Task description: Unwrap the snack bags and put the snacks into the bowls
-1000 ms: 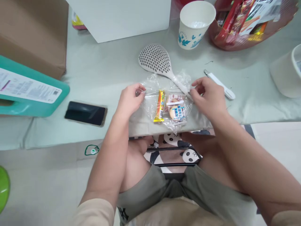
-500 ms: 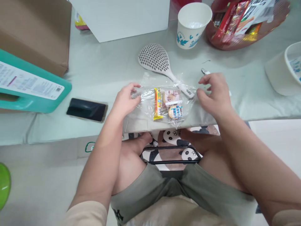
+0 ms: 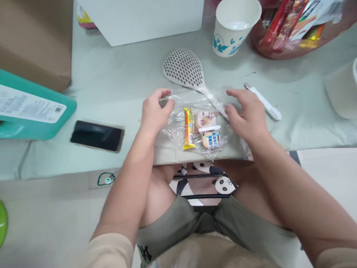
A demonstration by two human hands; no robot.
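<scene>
A clear plastic bag [image 3: 175,123] lies flat near the table's front edge. On it or in it, I cannot tell which, sit a yellow-and-orange snack stick [image 3: 189,128], a pinkish wrapped snack [image 3: 205,119] and a white-and-blue biscuit packet [image 3: 211,140]. At the bag's upper left edge is my left hand [image 3: 157,111], thumb and fingers apart. My right hand [image 3: 245,113] is open at the bag's right side, over the handle end of a pale skimmer [image 3: 184,69]. Whether either hand touches the film is unclear.
A white-handled peeler-like tool [image 3: 264,103] lies right of my right hand. Behind stand a paper cup [image 3: 227,41], a reddish snack bowl [image 3: 275,52] and a white box [image 3: 145,22]. Leftward are a phone [image 3: 96,136], a teal container [image 3: 63,106] and a cardboard box [image 3: 41,41].
Both hands have moved forward along the bag's sides, and my right hand has shifted inward, uncovering the white-handled tool. The view has shifted slightly.
</scene>
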